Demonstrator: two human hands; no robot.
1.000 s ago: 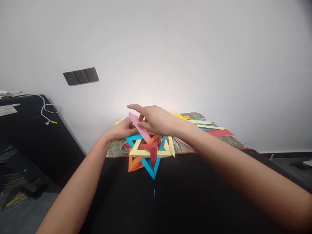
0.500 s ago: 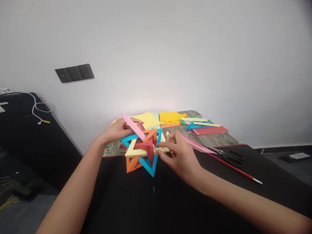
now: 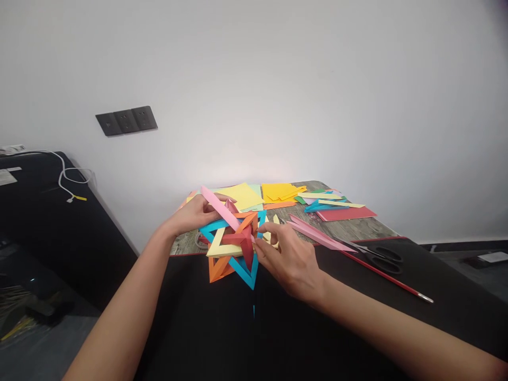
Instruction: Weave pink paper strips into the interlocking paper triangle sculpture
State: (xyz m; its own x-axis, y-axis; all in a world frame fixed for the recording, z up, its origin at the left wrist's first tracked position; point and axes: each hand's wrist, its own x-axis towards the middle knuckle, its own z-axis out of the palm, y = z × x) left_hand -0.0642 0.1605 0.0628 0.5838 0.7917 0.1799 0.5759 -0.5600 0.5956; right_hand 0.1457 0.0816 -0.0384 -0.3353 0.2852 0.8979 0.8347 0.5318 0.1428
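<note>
An interlocked paper star (image 3: 226, 251) made of orange, blue, cream and red folded strips stands over the front of the table. My left hand (image 3: 193, 215) is closed on its far left side, the fingers partly hidden behind the paper. A pink folded paper strip (image 3: 220, 206) slants from beside that hand down into the star's middle. At the right side of the star, my right hand (image 3: 291, 259) has its thumb and index finger drawn together near the pink strip's lower end. Whether they grip the strip or the star's edge is hard to see.
Right of my right hand lie another pink strip (image 3: 317, 236), black-handled scissors (image 3: 383, 259) and a red pencil (image 3: 400, 281) on a black mat (image 3: 317, 338). Yellow sheets (image 3: 242, 197), a red sheet (image 3: 349, 212) and blue strips (image 3: 323, 206) lie behind on the wooden table (image 3: 349, 228).
My right thumb and fingertips have shifted from the cream strip's edge to the pink strip's end at the star's middle. My left hand keeps its hold. The whole view has shifted slightly.
</note>
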